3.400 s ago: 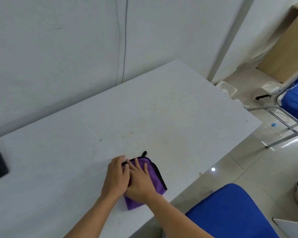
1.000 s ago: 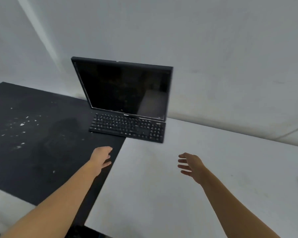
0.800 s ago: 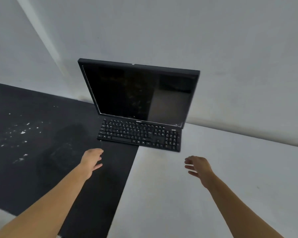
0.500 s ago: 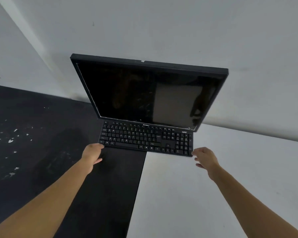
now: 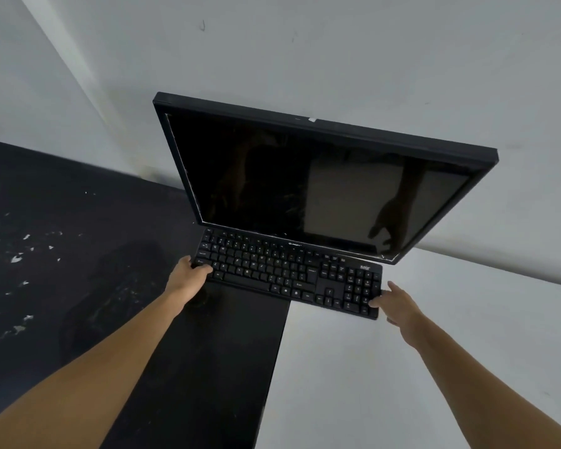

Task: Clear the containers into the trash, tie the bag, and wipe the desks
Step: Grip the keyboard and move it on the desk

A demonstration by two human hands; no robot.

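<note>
A black keyboard (image 5: 289, 273) lies across the seam between a black desk (image 5: 78, 254) on the left and a white desk (image 5: 434, 367) on the right. My left hand (image 5: 188, 277) grips the keyboard's left end, thumb on the keys. My right hand (image 5: 395, 306) holds the right end, thumb at the front corner. The purple cloth is out of view.
A black monitor (image 5: 311, 183) with a dark screen stands right behind the keyboard, against the grey wall (image 5: 337, 53). White flecks and smears (image 5: 17, 260) mark the black desk's left part.
I left the purple cloth on the white desk and turned left. Both hands reached forward and took hold of the keyboard's two ends.
</note>
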